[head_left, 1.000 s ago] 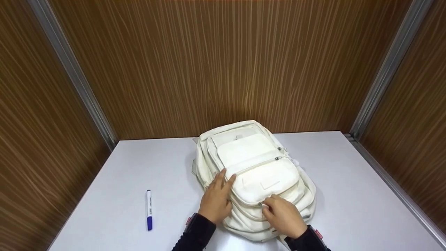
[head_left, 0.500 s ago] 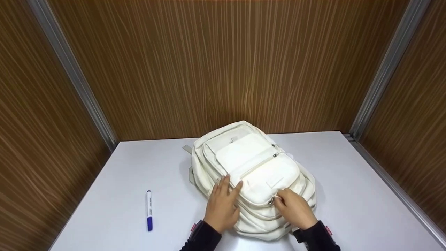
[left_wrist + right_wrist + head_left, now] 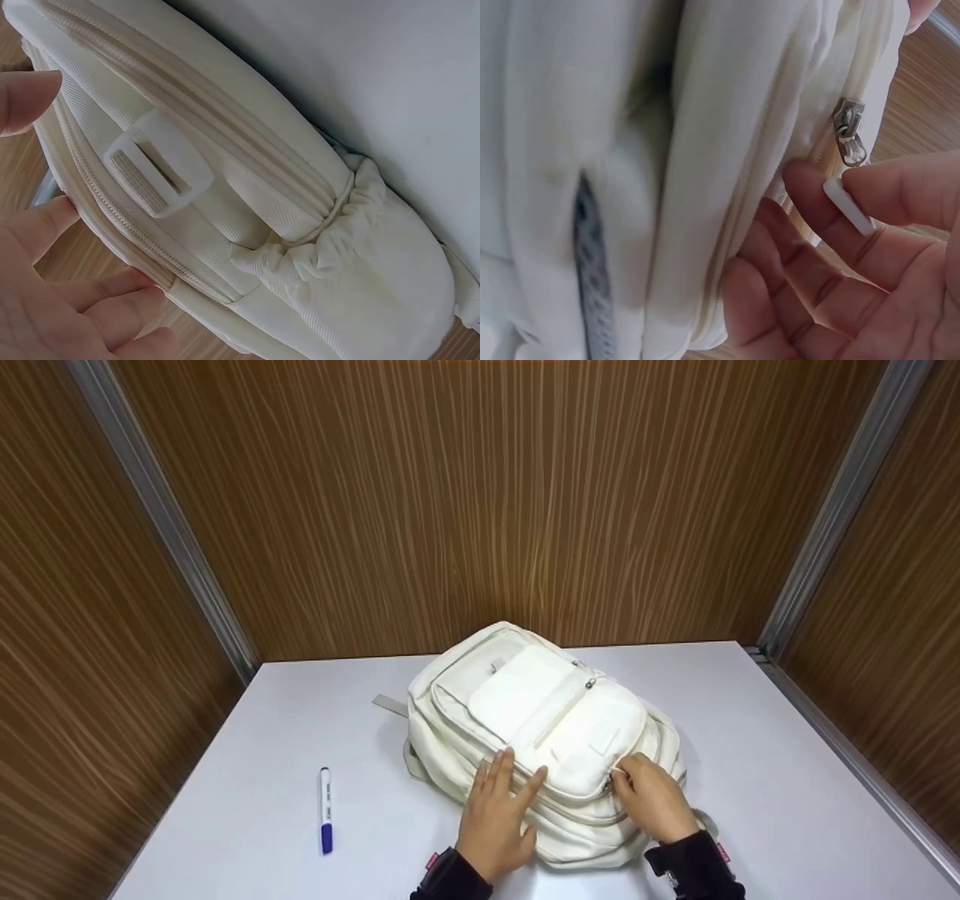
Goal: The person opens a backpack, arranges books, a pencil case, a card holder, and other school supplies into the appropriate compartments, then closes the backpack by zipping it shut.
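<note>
A cream backpack (image 3: 517,682) lies tilted on the table with its front pockets facing up. My left hand (image 3: 495,817) rests on its near-left side, fingers straight and spread along the front pocket's edge. At the lower right of that pocket, my right hand (image 3: 652,795) pinches a small white zipper pull (image 3: 849,206) between thumb and index finger. The metal slider (image 3: 849,131) sits just above the pull in the right wrist view. A white plastic buckle (image 3: 159,163) and a gathered side pocket (image 3: 360,285) show in the left wrist view.
A white marker with a blue cap (image 3: 325,810) lies on the white table (image 3: 247,780), left of the backpack. Wood-grain panels (image 3: 510,495) enclose the back and both sides. A loose strap (image 3: 390,705) sticks out at the bag's left.
The backpack has turned counter-clockwise, its top swinging left. My right hand has drawn the zipper pull rightward and up along the pocket's edge. My left hand has shifted right with the bag.
</note>
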`<state>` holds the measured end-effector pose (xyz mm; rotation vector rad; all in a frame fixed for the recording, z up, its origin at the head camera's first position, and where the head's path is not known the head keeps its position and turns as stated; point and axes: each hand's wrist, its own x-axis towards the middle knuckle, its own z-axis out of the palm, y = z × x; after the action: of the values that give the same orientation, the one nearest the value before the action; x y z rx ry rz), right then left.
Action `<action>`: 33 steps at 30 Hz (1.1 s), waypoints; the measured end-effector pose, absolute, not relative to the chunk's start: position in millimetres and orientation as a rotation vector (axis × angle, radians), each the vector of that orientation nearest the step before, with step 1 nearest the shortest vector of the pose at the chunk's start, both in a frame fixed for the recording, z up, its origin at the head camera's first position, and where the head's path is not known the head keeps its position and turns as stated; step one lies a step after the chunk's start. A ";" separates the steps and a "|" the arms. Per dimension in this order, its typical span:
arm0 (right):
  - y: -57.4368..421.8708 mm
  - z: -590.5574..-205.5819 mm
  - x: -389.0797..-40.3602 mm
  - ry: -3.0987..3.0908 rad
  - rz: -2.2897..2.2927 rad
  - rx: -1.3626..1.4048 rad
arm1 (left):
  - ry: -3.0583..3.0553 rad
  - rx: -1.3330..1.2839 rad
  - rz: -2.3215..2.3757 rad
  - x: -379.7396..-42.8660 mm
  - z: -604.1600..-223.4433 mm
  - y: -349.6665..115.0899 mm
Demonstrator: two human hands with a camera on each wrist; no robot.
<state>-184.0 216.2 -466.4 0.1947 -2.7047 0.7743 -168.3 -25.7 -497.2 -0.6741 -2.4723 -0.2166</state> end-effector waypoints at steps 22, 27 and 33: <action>224.7 -443.3 -167.3 -2.809 0.688 0.131 | -2.396 -0.754 -0.116 -149.3 -502.0 -7.9; 215.1 -440.5 -157.8 -2.850 0.631 0.188 | -2.398 -0.737 -0.079 -149.2 -503.0 -7.9; 204.9 -441.6 -152.7 -2.834 0.557 0.199 | -2.413 -0.734 -0.085 -148.1 -504.3 -7.7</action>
<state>-152.7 204.9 -441.6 0.1994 -2.8337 0.5572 -148.1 -7.7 -504.3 -0.7339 -2.4129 -0.0850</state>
